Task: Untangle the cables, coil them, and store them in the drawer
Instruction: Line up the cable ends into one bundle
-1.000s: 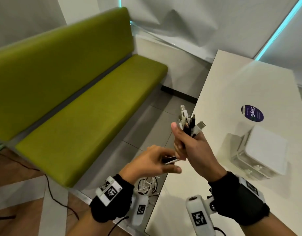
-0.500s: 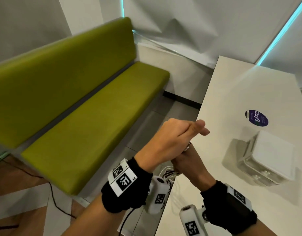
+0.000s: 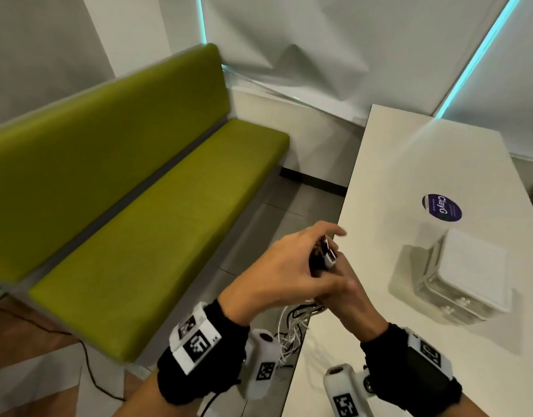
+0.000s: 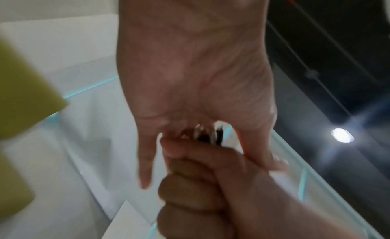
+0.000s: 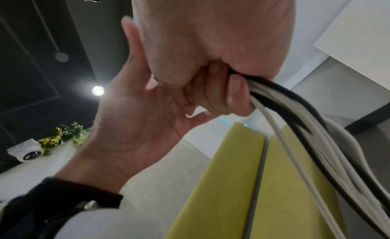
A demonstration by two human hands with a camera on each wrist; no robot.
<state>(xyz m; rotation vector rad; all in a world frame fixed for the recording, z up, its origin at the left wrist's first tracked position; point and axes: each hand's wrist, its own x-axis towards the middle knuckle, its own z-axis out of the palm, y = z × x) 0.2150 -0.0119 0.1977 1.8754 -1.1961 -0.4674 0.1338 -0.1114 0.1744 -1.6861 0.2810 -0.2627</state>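
Observation:
A bundle of white and black cables (image 5: 295,125) is gripped in my right hand (image 3: 349,305), held over the table's left edge. Its plug ends (image 3: 327,257) stick out above the fist. My left hand (image 3: 289,266) reaches over from the left and cups those plug ends, fingers above and thumb below. Loose cable loops (image 3: 292,332) hang under both hands. In the left wrist view the left palm (image 4: 190,67) lies over the right fist (image 4: 200,192), with plug tips (image 4: 209,135) showing between them. The small white-topped drawer box (image 3: 476,266) stands on the table to the right.
The white table (image 3: 409,164) carries a round purple sticker (image 3: 442,207) beyond the drawer box. A long green bench (image 3: 139,206) runs along the left. A thin black cord (image 3: 87,365) lies on the floor below it.
My left hand left the lower part of the bundle, rose over the right fist and now covers the plug ends, which stood bare a second ago. The right hand sank a little.

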